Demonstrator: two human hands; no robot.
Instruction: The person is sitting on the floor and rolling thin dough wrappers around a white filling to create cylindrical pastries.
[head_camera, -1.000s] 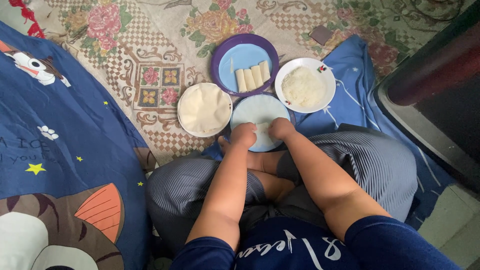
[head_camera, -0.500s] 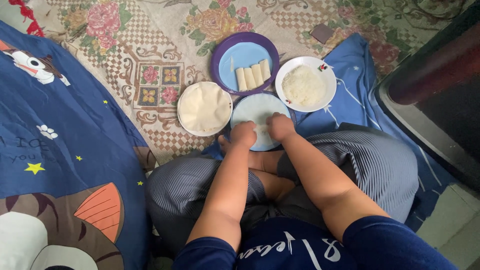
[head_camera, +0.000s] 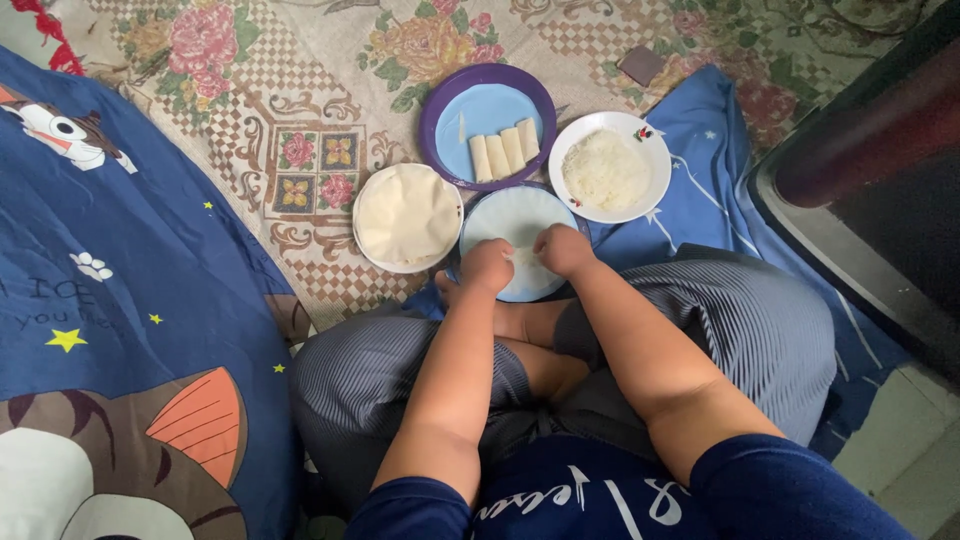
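- Your wrapper (head_camera: 520, 215) is pale white, on a light blue plate (head_camera: 545, 285).
- Purple bowl (head_camera: 440, 100), light blue inside; rolls (head_camera: 503, 153) in it are cream.
- White plate (head_camera: 655, 165) has a small red-green mark on the rim, white shredded filling (head_camera: 605, 170).
- Wrapper stack (head_camera: 405, 213) is cream.
- Floor mat (head_camera: 290, 110) is beige: pink and yellow florals, brown checker bands.
- Blanket (head_camera: 130, 290) is navy, with yellow stars and a cartoon cat print.
- Your trousers (head_camera: 750, 330) are grey pinstripe; your shirt (head_camera: 590, 495) is navy with white script.
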